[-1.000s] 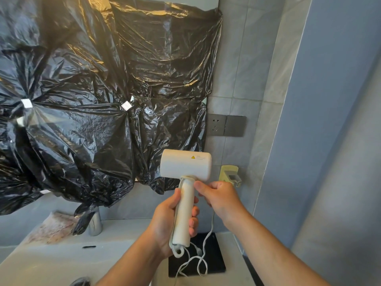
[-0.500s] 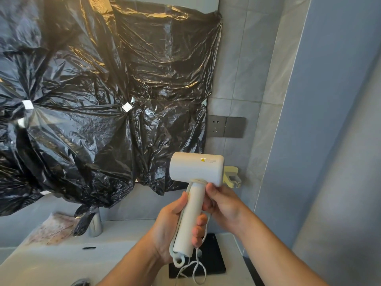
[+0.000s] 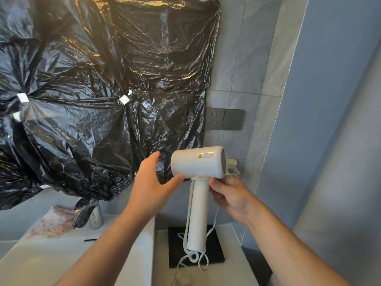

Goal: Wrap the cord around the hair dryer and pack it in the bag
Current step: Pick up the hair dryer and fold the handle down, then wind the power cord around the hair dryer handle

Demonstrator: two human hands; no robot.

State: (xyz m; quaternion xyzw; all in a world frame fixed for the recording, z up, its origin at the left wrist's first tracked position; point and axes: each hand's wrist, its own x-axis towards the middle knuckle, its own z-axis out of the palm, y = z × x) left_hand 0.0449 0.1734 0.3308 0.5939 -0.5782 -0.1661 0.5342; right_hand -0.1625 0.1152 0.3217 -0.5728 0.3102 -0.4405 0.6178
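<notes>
Since half a second ago my left fingers have let go of the handle and now spread apart, thumb tip at the underside of the hair dryer. My right fingers are clamped on the handle's top, where the cord loops around it. From there the cord runs down both sides of the handle and hangs in loops over a black tray on the tabletop; the dryer is held in the air
</notes>
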